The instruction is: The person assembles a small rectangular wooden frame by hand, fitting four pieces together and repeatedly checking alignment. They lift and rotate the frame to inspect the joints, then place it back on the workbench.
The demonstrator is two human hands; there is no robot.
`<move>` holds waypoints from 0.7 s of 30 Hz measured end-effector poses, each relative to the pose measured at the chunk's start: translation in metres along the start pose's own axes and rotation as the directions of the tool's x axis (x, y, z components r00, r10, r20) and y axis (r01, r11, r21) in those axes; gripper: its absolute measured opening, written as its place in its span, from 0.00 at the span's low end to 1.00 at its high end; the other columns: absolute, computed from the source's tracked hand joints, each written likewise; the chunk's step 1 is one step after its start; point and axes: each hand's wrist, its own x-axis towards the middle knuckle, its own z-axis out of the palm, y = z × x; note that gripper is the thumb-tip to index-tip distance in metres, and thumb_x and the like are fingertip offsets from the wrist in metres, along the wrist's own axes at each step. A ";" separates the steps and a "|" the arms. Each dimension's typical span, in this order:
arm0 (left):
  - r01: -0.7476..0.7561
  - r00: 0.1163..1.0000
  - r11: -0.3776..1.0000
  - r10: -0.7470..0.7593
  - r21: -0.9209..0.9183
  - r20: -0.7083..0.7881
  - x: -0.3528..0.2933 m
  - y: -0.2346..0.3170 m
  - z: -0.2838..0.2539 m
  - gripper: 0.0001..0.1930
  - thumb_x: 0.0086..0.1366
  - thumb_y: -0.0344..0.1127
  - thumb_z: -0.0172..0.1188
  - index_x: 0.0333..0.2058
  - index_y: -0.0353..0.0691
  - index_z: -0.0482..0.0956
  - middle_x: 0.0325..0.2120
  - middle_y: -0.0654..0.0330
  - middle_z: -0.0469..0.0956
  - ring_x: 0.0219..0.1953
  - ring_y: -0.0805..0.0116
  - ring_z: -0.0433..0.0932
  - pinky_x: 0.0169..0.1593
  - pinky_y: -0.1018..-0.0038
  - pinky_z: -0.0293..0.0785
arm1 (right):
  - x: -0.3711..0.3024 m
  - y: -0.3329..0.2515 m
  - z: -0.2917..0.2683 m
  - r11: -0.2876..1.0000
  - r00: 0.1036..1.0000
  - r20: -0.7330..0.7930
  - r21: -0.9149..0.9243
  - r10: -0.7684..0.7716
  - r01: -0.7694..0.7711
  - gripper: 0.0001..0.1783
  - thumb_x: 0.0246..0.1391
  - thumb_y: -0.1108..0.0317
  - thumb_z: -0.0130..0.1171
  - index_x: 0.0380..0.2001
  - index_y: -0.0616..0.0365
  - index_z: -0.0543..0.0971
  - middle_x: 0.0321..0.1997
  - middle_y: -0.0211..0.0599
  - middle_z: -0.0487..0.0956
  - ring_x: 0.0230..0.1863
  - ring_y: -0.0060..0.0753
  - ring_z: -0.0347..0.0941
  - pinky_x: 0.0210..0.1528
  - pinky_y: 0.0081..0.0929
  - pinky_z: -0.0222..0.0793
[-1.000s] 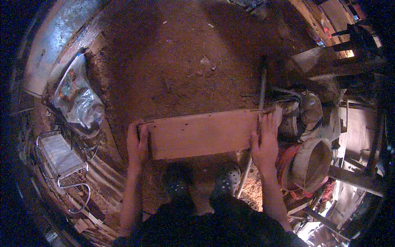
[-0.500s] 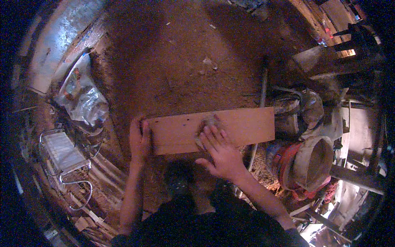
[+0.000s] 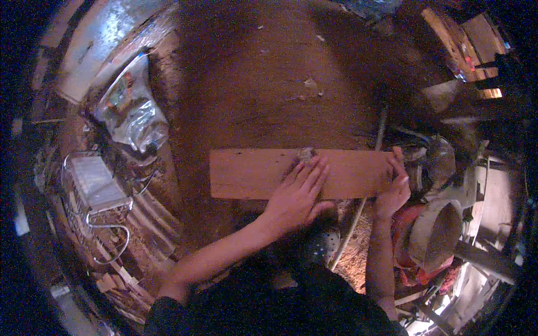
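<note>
Moved left hand (image 3: pixel 300 190) since 0.5 s ago to the middle of a flat, pale-brown wooden board (image 3: pixel 252 173), and right hand (image 3: pixel 394 190) to its right end. Laid left hand nearly flat, fingers extended, over a small grey-brown wad (image 3: pixel 306 153) on the board, seemingly pressed rather than grasped. Curled right hand partly around that end, likely steadying the board, held crosswise before the torso.

The board (image 3: pixel 252 175) is pinkish brown, the shoe (image 3: pixel 327 245) dark with white dots.
</note>
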 end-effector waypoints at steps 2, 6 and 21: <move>0.015 1.000 0.999 -0.015 0.036 0.013 -0.005 -0.006 0.003 0.43 0.64 0.59 0.58 0.67 0.32 0.60 0.69 0.46 0.58 0.72 0.45 0.53 0.74 0.53 0.47 | 0.008 0.003 0.006 0.993 1.000 -0.015 -0.119 -0.003 0.001 0.36 0.73 0.45 0.36 0.52 0.71 0.78 0.66 0.51 0.72 0.70 0.47 0.64 0.71 0.44 0.56; 0.160 0.987 0.979 -0.159 0.129 -0.017 -0.031 -0.035 -0.008 0.45 0.64 0.60 0.57 0.69 0.31 0.56 0.71 0.46 0.55 0.73 0.45 0.52 0.74 0.53 0.45 | 0.015 0.003 0.015 0.959 0.998 0.009 -0.278 -0.060 0.060 0.35 0.74 0.46 0.33 0.53 0.68 0.78 0.68 0.50 0.70 0.71 0.49 0.63 0.71 0.45 0.56; 0.276 0.635 0.019 -0.754 -0.961 0.167 -0.100 -0.130 -0.044 0.41 0.73 0.61 0.42 0.73 0.39 0.47 0.73 0.52 0.50 0.74 0.54 0.49 0.74 0.61 0.46 | 0.011 0.009 0.013 0.908 0.996 0.089 -0.415 -0.030 0.064 0.37 0.74 0.44 0.31 0.50 0.68 0.78 0.70 0.45 0.68 0.72 0.48 0.61 0.68 0.45 0.63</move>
